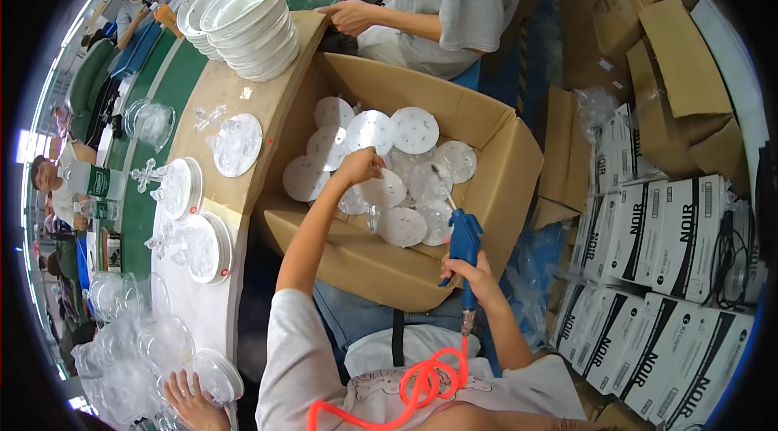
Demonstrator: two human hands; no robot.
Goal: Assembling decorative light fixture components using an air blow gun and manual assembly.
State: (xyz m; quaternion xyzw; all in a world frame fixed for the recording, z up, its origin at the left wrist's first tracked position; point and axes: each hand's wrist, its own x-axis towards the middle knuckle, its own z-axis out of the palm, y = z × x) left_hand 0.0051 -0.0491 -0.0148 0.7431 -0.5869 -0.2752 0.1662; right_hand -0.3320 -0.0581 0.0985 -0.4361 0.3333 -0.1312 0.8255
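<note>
My left hand [361, 166] reaches into an open cardboard box [340, 246], its fingers closed at the edge of a white round disc [383, 188]. My right hand [476, 275] is wrapped around a blue air blow gun [464, 238] at the box's near right side. The gun's thin nozzle points up and left over the discs. From its lower end runs a red coiled hose [433, 381] across my lap. Several more white discs with small holes [414, 130] lie overlapping in the box, some with clear plastic parts under them.
To the left, a long workbench [203, 309] carries stacked white rings [251, 30] and discs with clear ornaments [237, 145]. Another person's hand [194, 405] rests by clear plastic covers at lower left. A co-worker [470, 9] sits beyond the box. Printed white cartons [648, 236] stand at right.
</note>
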